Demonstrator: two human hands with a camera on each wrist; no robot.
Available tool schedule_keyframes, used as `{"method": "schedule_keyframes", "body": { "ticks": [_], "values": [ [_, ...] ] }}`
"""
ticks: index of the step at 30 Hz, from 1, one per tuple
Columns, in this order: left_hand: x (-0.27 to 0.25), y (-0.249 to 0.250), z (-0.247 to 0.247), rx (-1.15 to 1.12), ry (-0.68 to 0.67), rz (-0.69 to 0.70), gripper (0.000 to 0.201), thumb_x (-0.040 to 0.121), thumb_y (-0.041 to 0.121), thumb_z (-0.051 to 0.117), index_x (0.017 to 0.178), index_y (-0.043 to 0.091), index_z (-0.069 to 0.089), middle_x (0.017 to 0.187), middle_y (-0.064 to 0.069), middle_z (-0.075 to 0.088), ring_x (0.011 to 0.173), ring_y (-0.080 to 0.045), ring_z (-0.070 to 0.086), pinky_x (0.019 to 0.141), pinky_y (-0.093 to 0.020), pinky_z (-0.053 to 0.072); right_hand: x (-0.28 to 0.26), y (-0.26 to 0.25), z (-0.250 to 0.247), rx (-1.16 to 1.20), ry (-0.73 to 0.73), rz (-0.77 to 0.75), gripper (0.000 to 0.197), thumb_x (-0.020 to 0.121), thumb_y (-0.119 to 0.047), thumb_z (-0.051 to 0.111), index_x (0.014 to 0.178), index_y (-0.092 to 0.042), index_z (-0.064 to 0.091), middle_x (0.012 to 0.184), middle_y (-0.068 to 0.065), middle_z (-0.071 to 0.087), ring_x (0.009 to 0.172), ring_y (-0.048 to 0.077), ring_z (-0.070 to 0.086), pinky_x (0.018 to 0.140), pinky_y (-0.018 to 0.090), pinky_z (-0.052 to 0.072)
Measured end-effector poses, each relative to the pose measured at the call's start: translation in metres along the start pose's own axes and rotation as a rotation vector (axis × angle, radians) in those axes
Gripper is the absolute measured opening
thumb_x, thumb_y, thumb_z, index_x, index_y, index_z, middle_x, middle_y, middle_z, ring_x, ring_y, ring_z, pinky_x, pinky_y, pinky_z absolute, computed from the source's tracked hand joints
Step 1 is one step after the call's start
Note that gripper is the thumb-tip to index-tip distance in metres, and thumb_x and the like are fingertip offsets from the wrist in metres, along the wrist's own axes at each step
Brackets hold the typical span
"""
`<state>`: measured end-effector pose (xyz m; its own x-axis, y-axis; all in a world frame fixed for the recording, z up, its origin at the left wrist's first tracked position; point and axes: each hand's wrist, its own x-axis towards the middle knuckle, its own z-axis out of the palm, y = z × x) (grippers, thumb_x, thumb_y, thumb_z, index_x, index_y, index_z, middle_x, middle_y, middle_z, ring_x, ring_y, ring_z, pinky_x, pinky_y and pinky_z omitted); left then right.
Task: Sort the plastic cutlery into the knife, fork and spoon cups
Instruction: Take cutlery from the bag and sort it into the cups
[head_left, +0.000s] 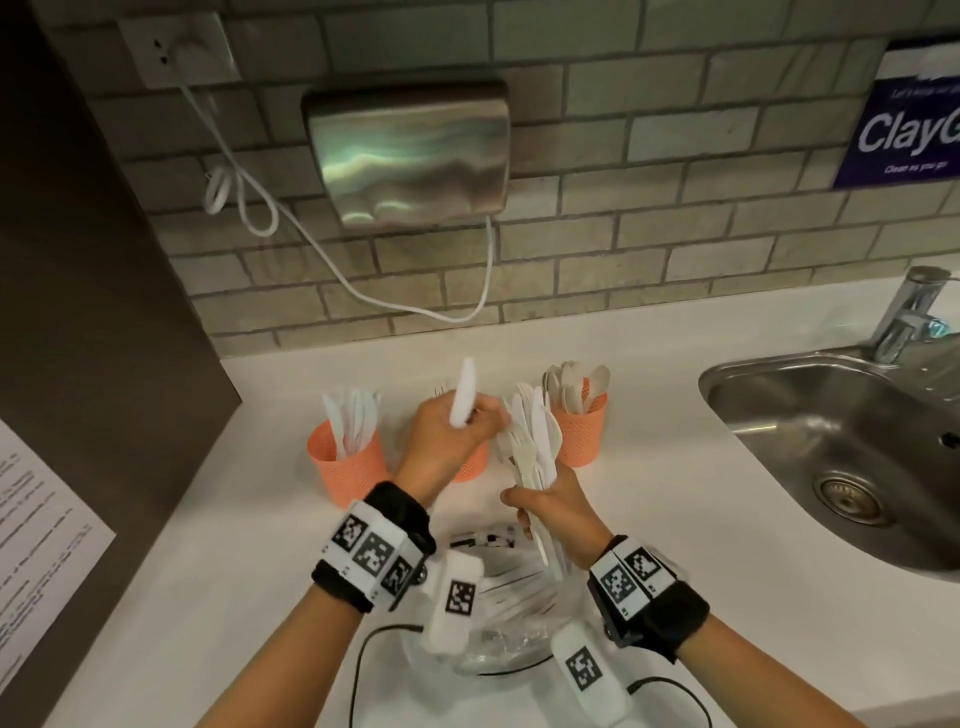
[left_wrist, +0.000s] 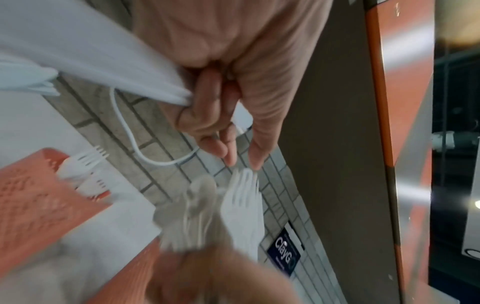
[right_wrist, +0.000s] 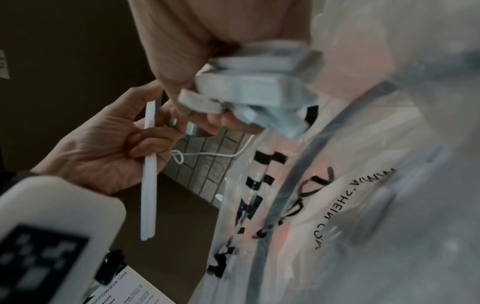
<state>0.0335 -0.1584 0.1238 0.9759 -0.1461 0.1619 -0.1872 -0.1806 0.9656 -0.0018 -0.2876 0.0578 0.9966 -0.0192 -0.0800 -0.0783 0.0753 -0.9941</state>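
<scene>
i have my left hand (head_left: 447, 431) pinching one white plastic knife (head_left: 463, 392), blade up, above the middle orange mesh cup (head_left: 470, 467). my right hand (head_left: 553, 512) clenches a mixed bundle of white plastic cutlery (head_left: 535, 441). next, i judge, the knife goes left into the orange mesh cup of knives (head_left: 345, 462); motion blur makes the blade shape a likely read.
</scene>
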Motion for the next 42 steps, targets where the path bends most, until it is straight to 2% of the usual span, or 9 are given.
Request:
{"method": "schedule_keyframes", "body": {
  "ticks": [4, 10, 16, 20, 24, 29, 32, 35, 42],
  "values": [
    [-0.001, -0.018, 0.011, 0.057, -0.027, 0.023, 0.016, 0.079, 0.007, 0.070, 0.069, 0.015, 0.060, 0.071, 0.000, 0.064, 0.069, -0.011, 0.063, 0.070, -0.022, 0.051, 0.000, -0.002, 0.000, 0.088, -0.077, 0.059, 0.029, 0.081, 0.008, 0.057, 0.100, -0.013, 0.052, 0.059, 0.002, 0.049, 0.037, 0.008, 0.044, 0.037, 0.019, 0.038],
    [0.011, -0.026, 0.005, 0.100, 0.007, 0.031, 0.022, 0.086, 0.008, 0.062, 0.070, 0.019, 0.052, 0.064, -0.002, 0.052, 0.051, -0.010, 0.047, 0.052, -0.023, 0.038, 0.002, -0.001, -0.007, 0.354, -0.141, 0.169, 0.012, 0.087, -0.006, 0.058, 0.082, -0.012, 0.050, 0.054, -0.002, 0.047, 0.038, 0.008, 0.042, 0.036, 0.019, 0.036],
    [0.018, -0.032, 0.018, 0.267, 0.118, 0.090, 0.013, 0.082, 0.013, 0.067, 0.094, 0.015, 0.062, 0.071, 0.008, 0.058, 0.087, -0.021, 0.057, 0.082, -0.032, 0.047, 0.005, 0.004, -0.004, 0.100, -0.039, 0.064, 0.010, 0.088, -0.005, 0.058, 0.089, -0.013, 0.052, 0.063, 0.004, 0.051, 0.040, 0.007, 0.049, 0.040, 0.019, 0.042],
    [0.011, -0.030, 0.030, 0.215, 0.095, 0.164, 0.004, 0.085, 0.016, 0.063, 0.083, 0.013, 0.063, 0.070, 0.006, 0.059, 0.069, -0.010, 0.057, 0.066, -0.019, 0.044, 0.006, 0.007, -0.004, 0.009, 0.046, -0.031, 0.017, 0.087, 0.000, 0.057, 0.101, -0.009, 0.053, 0.069, 0.003, 0.054, 0.043, -0.001, 0.053, 0.044, 0.016, 0.045],
    [0.004, -0.038, 0.042, 0.241, 0.022, 0.088, 0.021, 0.079, 0.026, 0.071, 0.071, 0.011, 0.059, 0.065, 0.000, 0.063, 0.058, -0.003, 0.057, 0.057, -0.012, 0.044, 0.004, 0.007, -0.001, -0.032, 0.071, -0.106, 0.035, 0.086, 0.007, 0.053, 0.107, -0.021, 0.056, 0.072, -0.008, 0.060, 0.051, -0.005, 0.057, 0.049, 0.014, 0.047],
    [0.006, -0.039, 0.046, 0.164, -0.049, -0.006, 0.021, 0.083, 0.022, 0.068, 0.071, 0.010, 0.055, 0.072, -0.009, 0.064, 0.067, -0.016, 0.061, 0.067, -0.032, 0.051, 0.001, 0.005, -0.003, 0.010, 0.051, -0.052, 0.031, 0.085, 0.010, 0.052, 0.110, -0.009, 0.053, 0.068, 0.004, 0.055, 0.040, 0.002, 0.053, 0.041, 0.018, 0.047],
    [0.006, -0.036, 0.044, 0.049, -0.078, -0.045, 0.017, 0.088, 0.018, 0.062, 0.081, 0.003, 0.061, 0.065, -0.005, 0.061, 0.055, -0.007, 0.058, 0.062, -0.025, 0.049, -0.001, 0.004, -0.005, 0.043, 0.027, -0.023, 0.024, 0.083, 0.011, 0.055, 0.098, -0.008, 0.052, 0.068, 0.004, 0.053, 0.038, 0.004, 0.053, 0.040, 0.019, 0.046],
    [0.007, -0.030, 0.043, 0.028, -0.100, -0.028, 0.015, 0.093, 0.017, 0.054, 0.085, 0.007, 0.062, 0.072, -0.012, 0.064, 0.057, -0.015, 0.058, 0.064, -0.029, 0.050, -0.002, 0.005, -0.005, 0.030, 0.020, -0.009, 0.030, 0.083, 0.010, 0.055, 0.106, -0.007, 0.050, 0.071, 0.000, 0.053, 0.039, 0.004, 0.052, 0.041, 0.018, 0.045],
    [0.021, -0.025, 0.040, -0.079, 0.140, -0.043, 0.022, 0.097, 0.023, 0.045, 0.102, 0.002, 0.051, 0.091, -0.019, 0.068, 0.082, -0.028, 0.067, 0.077, -0.036, 0.055, -0.002, 0.004, -0.004, -0.025, 0.010, 0.008, 0.035, 0.082, 0.008, 0.056, 0.113, -0.007, 0.047, 0.066, 0.004, 0.052, 0.040, 0.008, 0.051, 0.042, 0.020, 0.046]
  ]
}}
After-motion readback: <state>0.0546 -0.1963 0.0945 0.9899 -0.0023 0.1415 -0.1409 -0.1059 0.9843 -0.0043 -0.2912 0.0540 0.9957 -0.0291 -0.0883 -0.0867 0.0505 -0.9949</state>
